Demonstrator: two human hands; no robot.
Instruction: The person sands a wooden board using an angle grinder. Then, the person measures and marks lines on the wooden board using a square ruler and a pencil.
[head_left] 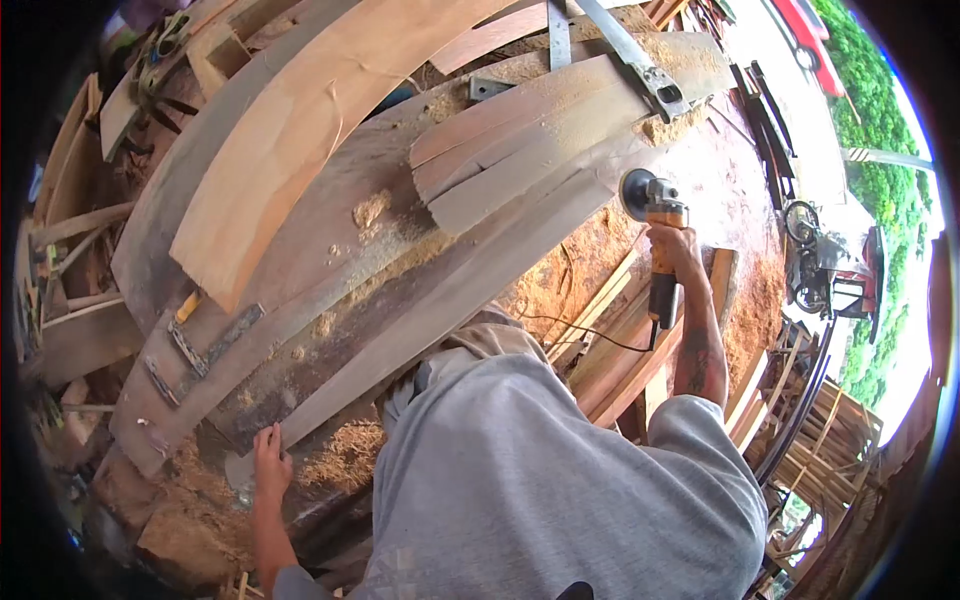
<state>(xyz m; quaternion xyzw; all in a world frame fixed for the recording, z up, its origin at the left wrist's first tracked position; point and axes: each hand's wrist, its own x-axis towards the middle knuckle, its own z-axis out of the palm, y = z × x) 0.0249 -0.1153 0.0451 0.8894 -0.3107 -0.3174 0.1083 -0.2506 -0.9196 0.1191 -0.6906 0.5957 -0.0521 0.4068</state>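
Note:
My right hand (676,250) is wrapped around an orange-and-black angle grinder (664,212) with a round disc at its head. The disc is beside the far right end of a long, narrow wooden board (440,305); whether they touch I cannot tell. The board slants across the workbench in front of my body. At its near left end, my left hand (270,460) grips the edge, with the fingers partly hidden. From the grinder's handle a dark cord (600,338) runs back toward my shirt.
A wide, curved plank (310,130) and a split grey board (530,130) lie farther back on the dusty workbench (350,225). A metal clamp (640,75) rests over the split board. Another clamp (190,345) lies at left. Sawdust (340,455) and stacked timber (625,365) are near me.

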